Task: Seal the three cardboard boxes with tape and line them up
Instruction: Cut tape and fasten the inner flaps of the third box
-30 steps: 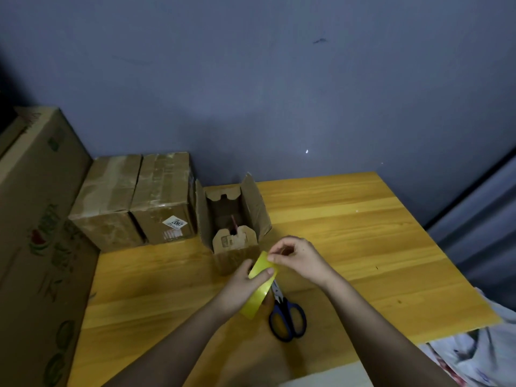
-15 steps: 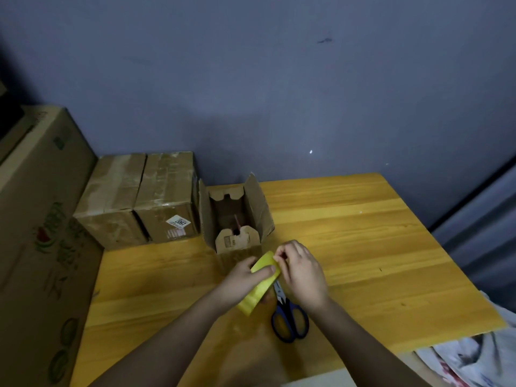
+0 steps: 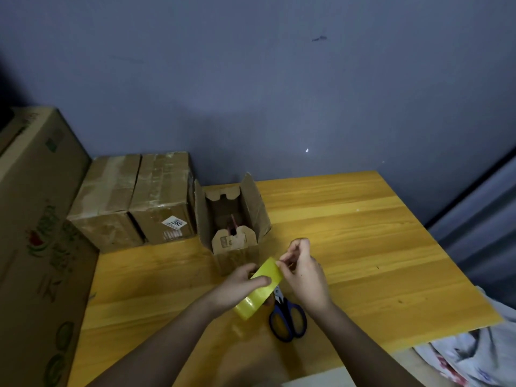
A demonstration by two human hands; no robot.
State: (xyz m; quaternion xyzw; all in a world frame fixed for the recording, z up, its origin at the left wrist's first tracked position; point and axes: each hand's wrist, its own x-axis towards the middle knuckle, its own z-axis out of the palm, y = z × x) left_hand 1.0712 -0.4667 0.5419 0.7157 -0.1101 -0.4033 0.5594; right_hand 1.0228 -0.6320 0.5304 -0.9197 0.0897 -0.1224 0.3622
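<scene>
**Two hands work a roll of yellow tape in front of an open cardboard box**

I look down from a head-worn camera onto a wooden counter (image 3: 349, 233) set against a dim blue-grey wall (image 3: 251, 79).

Near the middle of the view, my left hand (image 3: 240, 286) grips a roll of yellow tape (image 3: 258, 287), with the thumb lying across its outer face and the fingers curled round the far side. The roll is held on edge, tilted, just above the counter. My right hand (image 3: 303, 275) is at the upper end of the roll, its thumb and forefinger pinched together at the tape's surface; I cannot tell whether a loose end is lifted. The other fingers of that hand are curled above.

Just beyond the hands stands the open box (image 3: 231, 219), a small cardboard box with its top flaps upright and a slotted tab flap facing me. Something reddish shows inside, too dark to make out.

To the left of it, at the back of the counter against the wall, two shut boxes stand side by side and touching. The taped box on the left (image 3: 107, 202) has shiny tape across its top. The box with a white label (image 3: 163, 196) sits between that one and the open box, just beside each.

Blue-handled scissors (image 3: 287, 319) lie flat on the counter below my right wrist, partly hidden by the tape roll.

A large printed carton (image 3: 33, 233) fills the left edge of the view. At the bottom right corner, patterned cloth (image 3: 474, 358) lies beyond the counter's edge.
</scene>
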